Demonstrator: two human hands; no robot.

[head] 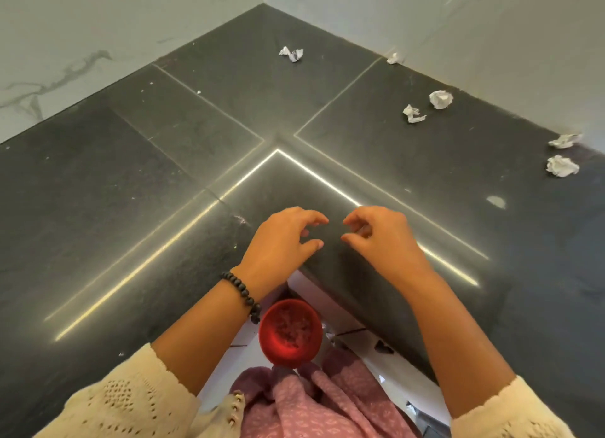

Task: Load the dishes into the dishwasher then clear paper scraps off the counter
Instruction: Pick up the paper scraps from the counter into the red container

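Hovering side by side over the inner corner of the dark L-shaped worktop (98, 192), the left hand (281, 241) and right hand (383, 237) hold nothing; their fingers (316, 219) hang loosely curled, tips pointing toward each other across a small gap. A beaded bracelet (244, 295) sits on the left wrist.

Paper scraps lie well apart from the hands, along the worktop's back and right edges. One twisted scrap (291, 54) lies near the back corner, its long axis running left to right. A tiny scrap (394, 58) touches the right wall. A round ball (441, 99) and a crumpled strip (413, 114) lie just beside each other farther along. Two more, a flat scrap (564, 141) and a ball (561, 166), lie near the right edge.

Below the worktop's front corner stands a red bowl (289, 332), its mouth facing up, holding a little pale residue that is too blurred to identify.
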